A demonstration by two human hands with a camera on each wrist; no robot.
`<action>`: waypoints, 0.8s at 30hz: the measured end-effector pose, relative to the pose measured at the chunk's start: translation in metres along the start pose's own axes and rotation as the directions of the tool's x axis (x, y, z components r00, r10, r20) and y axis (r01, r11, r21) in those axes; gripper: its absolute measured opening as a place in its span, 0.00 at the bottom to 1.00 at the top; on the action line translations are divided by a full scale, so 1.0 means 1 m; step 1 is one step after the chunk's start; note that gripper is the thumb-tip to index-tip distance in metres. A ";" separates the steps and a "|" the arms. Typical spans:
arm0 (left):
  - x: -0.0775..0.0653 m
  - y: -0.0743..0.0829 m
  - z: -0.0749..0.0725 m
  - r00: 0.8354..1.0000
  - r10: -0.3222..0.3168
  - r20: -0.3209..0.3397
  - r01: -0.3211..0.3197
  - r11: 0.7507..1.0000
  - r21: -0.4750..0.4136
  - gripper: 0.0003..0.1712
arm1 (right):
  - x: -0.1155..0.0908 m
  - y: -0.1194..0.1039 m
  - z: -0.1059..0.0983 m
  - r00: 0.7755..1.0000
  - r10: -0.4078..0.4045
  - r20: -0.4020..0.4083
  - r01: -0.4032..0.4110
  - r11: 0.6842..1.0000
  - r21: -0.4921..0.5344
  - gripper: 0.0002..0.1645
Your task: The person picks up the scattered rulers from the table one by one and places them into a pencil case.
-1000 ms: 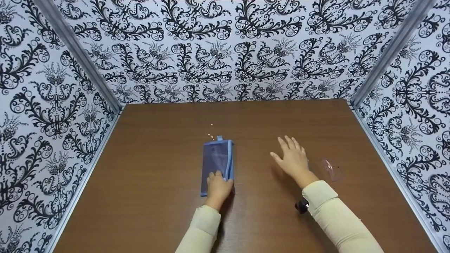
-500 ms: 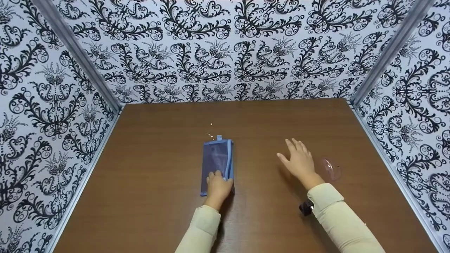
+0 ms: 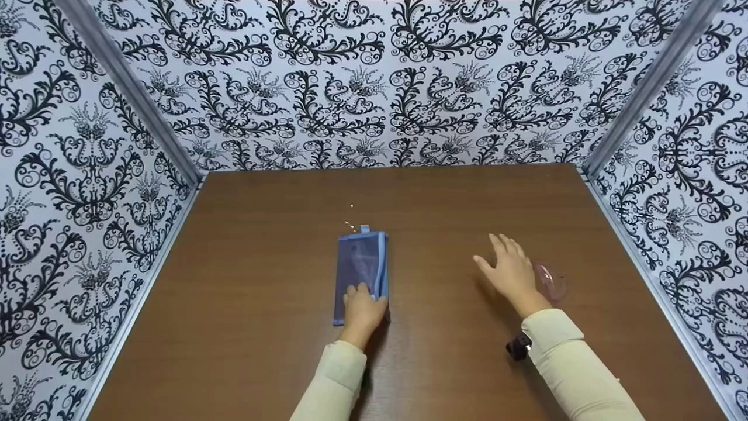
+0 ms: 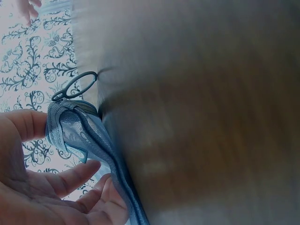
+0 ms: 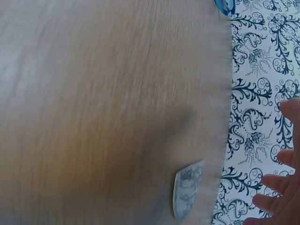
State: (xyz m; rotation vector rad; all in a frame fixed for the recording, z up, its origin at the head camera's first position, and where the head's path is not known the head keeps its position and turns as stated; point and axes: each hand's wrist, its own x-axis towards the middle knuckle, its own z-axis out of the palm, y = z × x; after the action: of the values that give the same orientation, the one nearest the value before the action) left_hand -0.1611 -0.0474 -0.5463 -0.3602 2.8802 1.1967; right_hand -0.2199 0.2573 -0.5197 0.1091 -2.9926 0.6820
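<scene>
A blue mesh zipper pouch [image 3: 356, 263] lies flat near the table's middle, with a short fabric tab at its far end. My left hand [image 3: 363, 310] holds its near end, thumb on the right side and fingers over the mesh. The left wrist view shows the zipper edge bunched between thumb and fingers, an oval pull ring [image 4: 75, 86] sticking out. Farther right, my right hand [image 3: 511, 272] hovers with fingers spread and nothing in them. Just right of it lies a clear pinkish piece with a curved edge [image 3: 552, 282], glossy and reflecting the wallpaper [image 5: 187, 190].
The brown wooden table [image 3: 263, 362] is bordered by patterned walls [image 3: 374, 88] at the back and both sides, with metal corner strips. Several tiny bright specks [image 3: 349, 224] show beyond the pouch. A black wrist camera [image 3: 517, 346] sits below my right sleeve.
My right hand has moved rightward and slightly nearer, toward the clear pinkish piece, fingers still extended. My left hand and the zipper pouch have stayed put.
</scene>
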 end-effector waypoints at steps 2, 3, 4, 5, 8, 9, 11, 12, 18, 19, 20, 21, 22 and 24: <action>0.000 0.000 0.000 1.000 -0.005 0.002 0.005 1.000 -0.002 0.28 | -0.001 0.003 -0.001 1.000 0.000 -0.005 0.000 1.000 0.001 0.44; 0.000 0.000 0.000 1.000 -0.009 0.004 0.009 1.000 -0.003 0.28 | -0.002 0.004 -0.001 1.000 0.000 -0.011 0.000 1.000 0.003 0.44; 0.000 0.000 0.000 1.000 -0.012 0.006 0.012 1.000 -0.001 0.29 | -0.002 0.005 -0.001 1.000 0.001 -0.017 -0.001 1.000 0.005 0.44; 0.000 0.000 0.000 1.000 -0.014 0.008 0.014 1.000 -0.002 0.29 | -0.003 0.006 -0.002 1.000 0.003 -0.023 -0.003 1.000 0.010 0.44; 0.000 0.000 0.000 1.000 -0.016 0.015 0.016 1.000 0.000 0.29 | -0.004 0.010 -0.002 0.999 0.013 -0.034 -0.012 1.000 0.028 0.44; 0.000 0.000 0.000 1.000 -0.014 0.015 0.014 1.000 -0.001 0.30 | -0.004 0.011 -0.002 0.999 0.017 -0.029 -0.016 0.999 0.035 0.44; 0.000 -0.001 0.000 1.000 -0.009 0.015 0.009 1.000 -0.004 0.30 | -0.004 0.013 -0.003 1.000 0.027 -0.015 -0.026 0.999 0.047 0.45; 0.000 -0.001 0.000 1.000 -0.006 0.015 0.006 1.000 -0.005 0.31 | -0.005 0.015 -0.003 0.999 0.033 -0.007 -0.033 0.998 0.051 0.46; 0.000 0.000 0.000 1.000 0.003 0.020 -0.003 1.000 -0.009 0.33 | -0.005 0.022 -0.004 0.998 0.063 0.012 -0.064 0.995 0.077 0.46; 0.000 0.000 0.000 1.000 0.002 0.021 -0.002 1.000 -0.009 0.33 | -0.006 0.023 -0.004 0.998 0.066 0.013 -0.067 0.994 0.081 0.46; 0.001 0.000 0.000 1.000 0.003 0.022 -0.003 1.000 -0.008 0.33 | -0.006 0.024 -0.004 0.997 0.070 0.013 -0.071 0.994 0.085 0.46; 0.001 0.000 0.000 1.000 0.002 0.022 -0.002 1.000 -0.007 0.33 | -0.006 0.025 -0.004 0.997 0.073 0.015 -0.074 0.993 0.089 0.46; 0.001 -0.001 0.000 1.000 0.003 0.022 -0.003 1.000 -0.007 0.33 | -0.006 0.026 -0.004 0.997 0.078 0.016 -0.079 0.992 0.095 0.46; 0.001 -0.001 0.001 1.000 0.003 0.021 -0.003 1.000 -0.007 0.32 | -0.006 0.028 -0.003 0.996 0.087 0.020 -0.089 0.990 0.111 0.46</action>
State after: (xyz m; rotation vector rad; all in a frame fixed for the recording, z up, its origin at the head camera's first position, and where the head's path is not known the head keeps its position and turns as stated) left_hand -0.1618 -0.0476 -0.5472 -0.3418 2.8606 1.2032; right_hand -0.2159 0.2838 -0.5294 -0.0126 -2.9880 0.8615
